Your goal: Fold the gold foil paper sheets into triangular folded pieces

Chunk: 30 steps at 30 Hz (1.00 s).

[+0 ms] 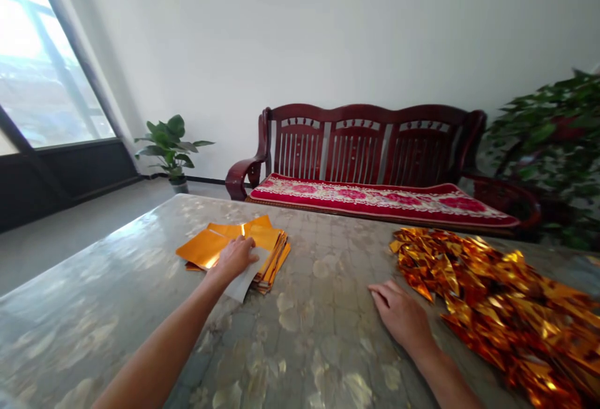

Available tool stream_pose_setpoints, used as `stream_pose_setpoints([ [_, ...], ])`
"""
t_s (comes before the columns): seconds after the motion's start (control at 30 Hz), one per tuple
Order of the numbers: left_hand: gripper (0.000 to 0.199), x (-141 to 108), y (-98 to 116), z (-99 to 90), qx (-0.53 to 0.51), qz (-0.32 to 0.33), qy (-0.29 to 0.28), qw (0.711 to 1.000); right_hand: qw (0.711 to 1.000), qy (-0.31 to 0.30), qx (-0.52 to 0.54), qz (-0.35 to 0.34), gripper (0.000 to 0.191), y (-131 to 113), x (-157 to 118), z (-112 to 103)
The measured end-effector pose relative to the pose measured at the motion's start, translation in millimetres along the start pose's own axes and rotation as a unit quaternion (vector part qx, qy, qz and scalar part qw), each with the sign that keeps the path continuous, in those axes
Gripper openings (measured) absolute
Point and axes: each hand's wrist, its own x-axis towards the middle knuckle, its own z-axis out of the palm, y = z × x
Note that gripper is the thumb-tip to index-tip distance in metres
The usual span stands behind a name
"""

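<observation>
Where the left hand rests: one left hand [238, 256], set down on the gold sheets with its fingers bent over a single pale sheet [244, 281]; the fingertips are partly hidden from me, so I cannot tell whether it pinches that sheet or merely presses it.
Right hand: one right hand [403, 315], released and loosely curled low over the desk, its fingers pointing toward the middle; I can see nothing in it, and the nearest thing is the foil heap just beside it.
Gold sheets: one loose stack of gold sheets [199, 249], flat and fanned unevenly, lying on the far left part of the desk; the edges overlap too closely for me to count.
Pale sheet: one, under the left hand, its near corner poking out past the stack toward the person.
Foil heap: one foil heap [492, 290] of shiny, creased orange-gold pieces, spread along the right side, well apart from the stack; too many and too tangled to count.
Desk: one desk [323, 340], with a glossy flower-patterned top, bearing both the stack and the heap.
Settee: one dark red wooden settee [359, 111] beyond the desk, with three slatted back panels and one red floral cover [375, 199] along the seat.
Plants: two, one potted plant [171, 140] left of the settee and one leafy plant [548, 127] at the right, rather blurred.
</observation>
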Motion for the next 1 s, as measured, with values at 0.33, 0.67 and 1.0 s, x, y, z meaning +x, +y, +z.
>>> stream_pose_setpoints([
  [0.33, 0.025, -18.2, 7.0, 9.9, -0.010, 0.010, 0.064, 0.998, 1.000, -0.007, 0.005, 0.005, 0.032, -1.3, 0.5, -1.5],
  [0.67, 0.030, -33.1, 10.5, 24.0, -0.170, 0.198, 0.194, 0.946, 1.000, -0.005, 0.009, 0.009, 0.032, -0.7, 0.1, -1.3],
  [1.0, 0.031, -72.9, 107.2, 31.3, -0.195, 0.489, 0.020, 0.850, 0.986, -0.017, 0.095, -0.136, 0.058, -21.1, -10.9, -16.7],
])
